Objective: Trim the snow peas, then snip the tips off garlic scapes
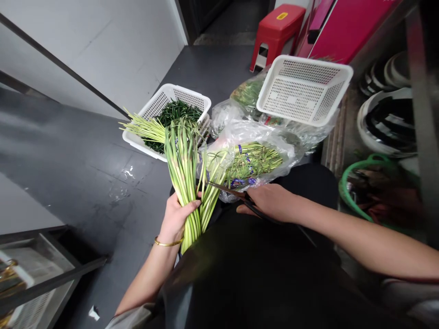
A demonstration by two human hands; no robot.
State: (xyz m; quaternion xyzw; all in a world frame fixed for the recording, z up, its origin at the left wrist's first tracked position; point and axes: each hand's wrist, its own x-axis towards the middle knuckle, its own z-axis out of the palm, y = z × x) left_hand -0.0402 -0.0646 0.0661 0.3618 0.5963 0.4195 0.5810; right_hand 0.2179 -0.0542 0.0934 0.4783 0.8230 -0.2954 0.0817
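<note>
My left hand (176, 217) is wrapped round a thick bundle of green garlic stems (183, 169), held upright over my lap. A gold bangle sits on that wrist. My right hand (269, 201) grips dark scissors (228, 189), whose blades point left at the bundle's right side. Just beyond the scissors lies a clear plastic bag (267, 137) with more tied stems (255, 160) inside.
A white slotted basket (157, 103) on the dark floor holds cut green pieces, with pale stem ends across its rim. An empty white basket (303, 89) rests on bags at the right. A red stool (276, 32), a green hoop-rimmed tub (363, 167) and stacked bowls (387, 119) stand around.
</note>
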